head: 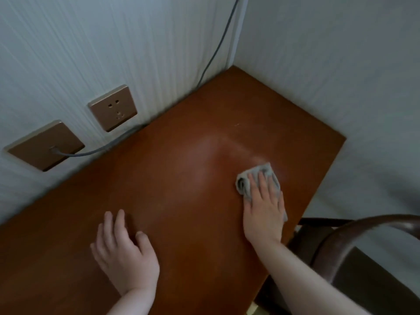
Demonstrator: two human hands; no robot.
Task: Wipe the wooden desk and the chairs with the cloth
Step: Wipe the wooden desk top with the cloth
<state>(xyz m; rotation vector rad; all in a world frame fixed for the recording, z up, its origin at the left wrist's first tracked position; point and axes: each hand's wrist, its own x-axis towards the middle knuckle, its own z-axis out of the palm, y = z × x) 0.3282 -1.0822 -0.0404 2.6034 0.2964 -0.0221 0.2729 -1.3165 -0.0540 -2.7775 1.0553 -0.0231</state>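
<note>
Wiping underway: right hand [263, 208] flat, fingers straight, pressing cloth [256, 178] on desk [181, 178] nr its right edge. Left hand [123, 251] relaxed, resting nr front edge. Chair [363, 246] prob. not yet wiped.

No readable text, labels, brands or numbers anywhere in view. Nothing printed on the two wall plates [113, 108], the desk [181, 178] or the cloth [256, 176].
</note>
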